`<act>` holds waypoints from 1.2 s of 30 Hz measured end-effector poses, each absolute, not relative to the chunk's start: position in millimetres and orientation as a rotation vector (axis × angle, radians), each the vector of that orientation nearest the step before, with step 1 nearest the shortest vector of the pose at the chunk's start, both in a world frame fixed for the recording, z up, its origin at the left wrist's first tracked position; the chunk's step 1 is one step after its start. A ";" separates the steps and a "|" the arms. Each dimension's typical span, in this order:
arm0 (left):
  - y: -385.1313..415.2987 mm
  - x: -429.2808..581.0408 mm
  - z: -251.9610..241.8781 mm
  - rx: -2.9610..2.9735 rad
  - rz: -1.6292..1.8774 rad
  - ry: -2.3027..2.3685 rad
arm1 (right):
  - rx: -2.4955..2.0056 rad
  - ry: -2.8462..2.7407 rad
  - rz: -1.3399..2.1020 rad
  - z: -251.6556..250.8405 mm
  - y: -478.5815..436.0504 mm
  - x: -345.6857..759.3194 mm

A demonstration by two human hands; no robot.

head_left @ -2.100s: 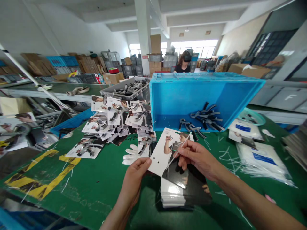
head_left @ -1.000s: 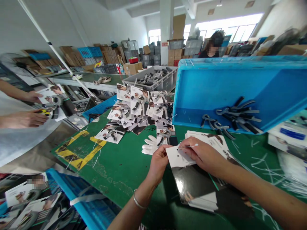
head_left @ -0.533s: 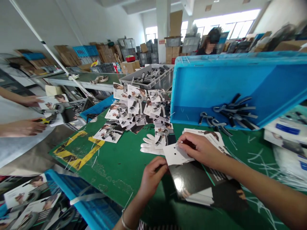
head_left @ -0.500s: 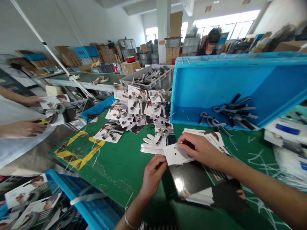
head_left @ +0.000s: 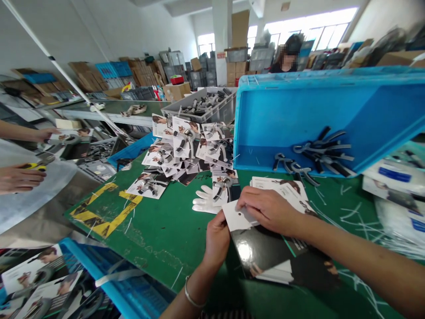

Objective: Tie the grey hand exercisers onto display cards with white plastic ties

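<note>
My left hand [head_left: 217,237] pinches the left edge of a printed packaging card [head_left: 232,218], white at its top and dark below. The card lies over a stack of similar cards [head_left: 275,272]. Across its white part rests my right hand [head_left: 270,212], fingers curled and closed, the fingertips covering one spot beside a small punched hole. Whatever those fingertips hold is hidden. Just beyond my left hand lies a white glove [head_left: 203,201], partly under a card with a grey-and-black hand grip exerciser [head_left: 223,189] fastened on it.
Carded grips [head_left: 186,148] are heaped at the back. A blue crate [head_left: 318,108] on its side holds loose grips [head_left: 325,150]. White plastic ties [head_left: 360,217] litter the right. At left, a co-worker's hand [head_left: 20,179] holds yellow-handled cutters [head_left: 36,166]. A blue crate [head_left: 109,274] stands below.
My left hand has moved up and taken the card's edge. My right hand has shifted slightly left over the card's punched holes. The co-worker's cutters have moved away from their card.
</note>
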State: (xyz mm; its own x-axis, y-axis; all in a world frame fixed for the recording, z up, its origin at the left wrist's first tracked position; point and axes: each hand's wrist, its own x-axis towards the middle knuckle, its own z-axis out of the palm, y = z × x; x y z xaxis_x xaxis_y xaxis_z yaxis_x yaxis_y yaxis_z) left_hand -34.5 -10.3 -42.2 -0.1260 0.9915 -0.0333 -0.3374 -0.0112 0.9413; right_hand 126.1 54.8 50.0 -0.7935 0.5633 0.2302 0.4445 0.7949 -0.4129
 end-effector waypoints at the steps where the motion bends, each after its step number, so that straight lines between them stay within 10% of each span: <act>1: -9.8 -34.0 -41.5 0.841 1.445 1.029 | -0.767 -2.654 0.489 51.0 53.6 126.8; 18: 20.2 -67.8 1.7 0.986 1.067 1.028 | -0.793 -1.996 1.076 66.5 53.6 161.9; 23: -10.6 -48.4 14.3 0.845 1.165 1.133 | -1.619 -1.529 0.510 38.1 106.0 260.8; 36: -52.1 -50.0 14.9 1.216 0.886 1.404 | -2.047 -1.369 0.824 -35.8 174.7 312.7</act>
